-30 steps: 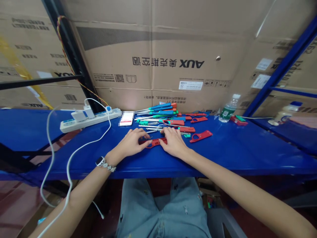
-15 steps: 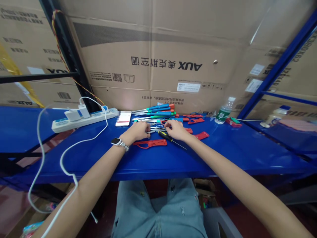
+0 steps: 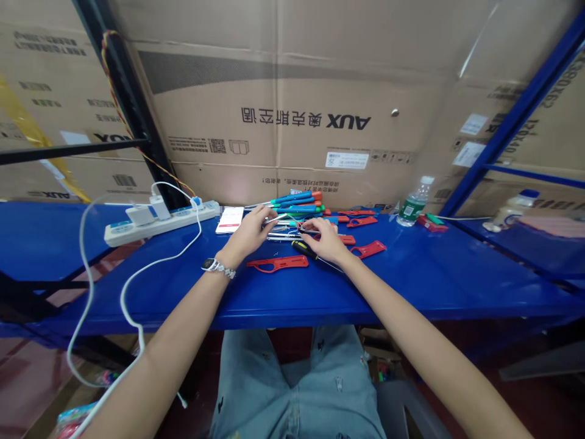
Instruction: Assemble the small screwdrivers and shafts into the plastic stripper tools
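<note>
My left hand (image 3: pixel 255 231) is closed in a pinch on a thin silvery tube (image 3: pixel 275 218), raised a little over the table and tilted. My right hand (image 3: pixel 328 241) has its fingers closed around a small dark piece, mostly hidden, with thin wires (image 3: pixel 298 225) between the hands. Below my right fingers lies a black-and-yellow screwdriver (image 3: pixel 302 248). A red plastic handle shell (image 3: pixel 278 263) with a loop lies in front of my hands, and another red shell (image 3: pixel 369 249) lies to the right. Behind my hands is a pile of blue, green and orange-handled sticks (image 3: pixel 297 201) with thin metal rods.
A phone (image 3: pixel 229 220) lies left of the pile, near a white power strip (image 3: pixel 162 225) with plugs and a trailing white cable (image 3: pixel 132 274). To the right stand a green-labelled bottle (image 3: pixel 414 204) and a red box (image 3: pixel 432 224). Large cardboard (image 3: pixel 283 79) closes off the back.
Both hands have risen slightly and moved away from me. The thin tube in my left hand now shows above the table, with wires between the hands. The view has shifted slightly.
</note>
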`<control>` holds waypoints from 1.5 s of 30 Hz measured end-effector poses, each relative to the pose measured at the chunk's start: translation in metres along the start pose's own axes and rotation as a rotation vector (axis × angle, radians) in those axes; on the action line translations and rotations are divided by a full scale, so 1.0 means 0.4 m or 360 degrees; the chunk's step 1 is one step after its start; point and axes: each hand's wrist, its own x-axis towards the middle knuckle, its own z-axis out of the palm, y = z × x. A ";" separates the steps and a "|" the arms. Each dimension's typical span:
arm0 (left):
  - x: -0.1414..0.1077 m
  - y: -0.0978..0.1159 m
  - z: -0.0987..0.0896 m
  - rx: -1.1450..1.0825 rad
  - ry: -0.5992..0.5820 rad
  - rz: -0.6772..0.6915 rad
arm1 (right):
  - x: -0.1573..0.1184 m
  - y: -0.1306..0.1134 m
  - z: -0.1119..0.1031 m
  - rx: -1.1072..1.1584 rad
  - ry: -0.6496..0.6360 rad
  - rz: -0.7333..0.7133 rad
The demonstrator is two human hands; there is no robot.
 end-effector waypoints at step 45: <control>-0.060 0.064 -0.069 -0.0086 0.0172 0.0372 | 0.013 -0.022 -0.020 0.1079 -0.0145 -0.0005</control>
